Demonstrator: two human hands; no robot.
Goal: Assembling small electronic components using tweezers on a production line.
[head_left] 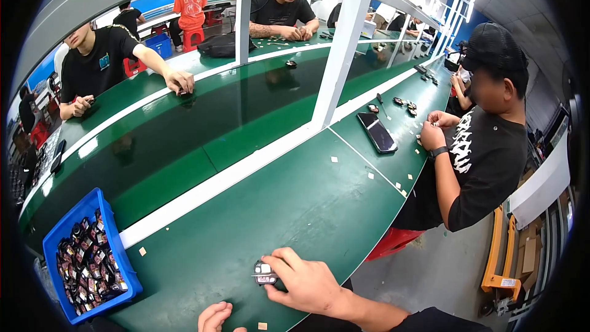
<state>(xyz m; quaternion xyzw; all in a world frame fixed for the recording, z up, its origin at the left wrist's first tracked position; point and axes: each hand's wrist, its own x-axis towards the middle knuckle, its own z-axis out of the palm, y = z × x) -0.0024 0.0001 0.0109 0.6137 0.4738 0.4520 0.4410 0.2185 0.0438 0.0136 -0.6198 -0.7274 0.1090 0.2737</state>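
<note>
My right hand (304, 283) rests on the green bench near its front edge and pinches a small black key-fob part (264, 272) with a pale face between thumb and fingers. My left hand (215, 318) lies at the bottom edge with its fingers curled; only its knuckles show and nothing is visible in it. A blue bin (67, 229) filled with several similar small black parts stands to the left of both hands.
A dark green conveyor belt (203, 123) with white edge strips runs past the bench. A white post (341, 43) rises from it. A co-worker in black (485, 154) sits close on my right beside a phone (377, 132). Small tan scraps (142, 251) dot the bench.
</note>
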